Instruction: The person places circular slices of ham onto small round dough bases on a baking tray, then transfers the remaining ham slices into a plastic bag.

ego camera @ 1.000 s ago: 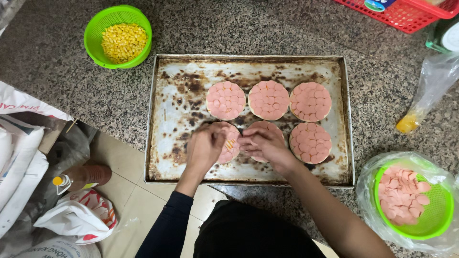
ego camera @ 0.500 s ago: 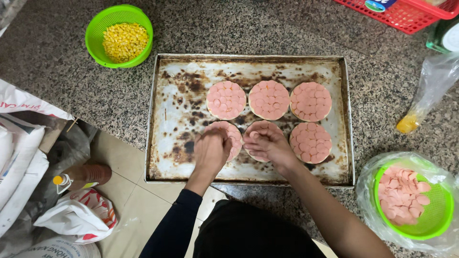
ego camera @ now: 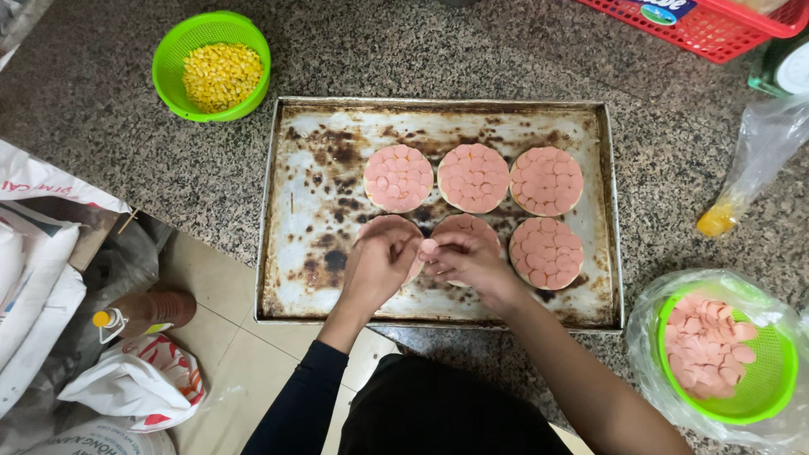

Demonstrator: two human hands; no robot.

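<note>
A worn metal baking tray [ego camera: 312,211] lies on the speckled stone counter. On it sit several round bases covered with pink sausage slices [ego camera: 473,177]. My left hand [ego camera: 377,265] rests over the front-left base, covering most of it. My right hand [ego camera: 468,259] is over the front-middle base, and both hands meet at a small pink sausage slice [ego camera: 428,247] pinched between the fingertips. A finished base [ego camera: 546,252] lies just right of my right hand.
A green bowl of corn kernels [ego camera: 212,66] stands at the back left. A green bowl of sausage slices [ego camera: 725,355], wrapped in clear plastic, sits front right. A plastic bag [ego camera: 754,168] lies at the right, a red basket [ego camera: 716,25] at the back. Sacks and a bottle [ego camera: 139,312] are on the floor at left.
My left hand has shifted right, toward my right hand, so the fingertips of both now meet on a sausage slice between the two front bases.
</note>
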